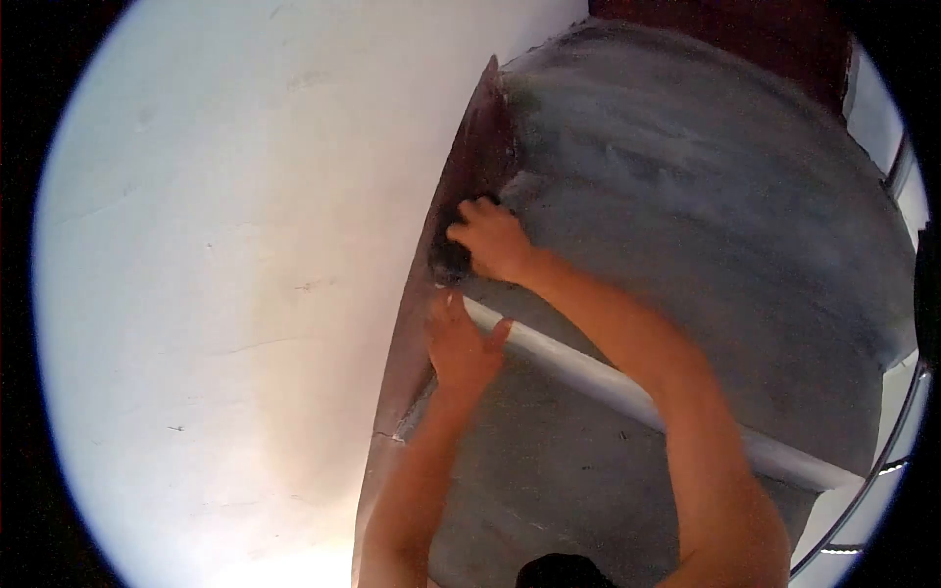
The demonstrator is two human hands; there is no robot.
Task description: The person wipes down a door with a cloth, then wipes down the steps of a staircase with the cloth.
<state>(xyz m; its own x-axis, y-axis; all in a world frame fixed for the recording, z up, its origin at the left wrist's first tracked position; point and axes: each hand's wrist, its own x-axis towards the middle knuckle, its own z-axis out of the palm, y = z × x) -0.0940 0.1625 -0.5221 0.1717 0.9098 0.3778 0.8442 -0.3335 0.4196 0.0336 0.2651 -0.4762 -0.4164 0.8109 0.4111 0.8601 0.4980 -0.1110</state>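
Bent fingers of my right hand (490, 238) close round a dark, rounded object (452, 257), pressed low against the dark red-brown strip (477, 147) along the wall. Just below it, my left hand (465, 343) lies with thumb and fingers apart at the near end of a white step edge (588, 370). Its fingertips touch the strip beside that edge. The grey step surface (686, 216) stretches beyond my right hand. What the dark object is cannot be made out.
A white wall (196, 274) fills the left side. Another grey step (549, 461) lies below the white edge. Curved metal railing (887, 451) runs along the right, and a dark red surface (745, 34) shows at the top. Something black (564, 571) sits at the bottom edge.
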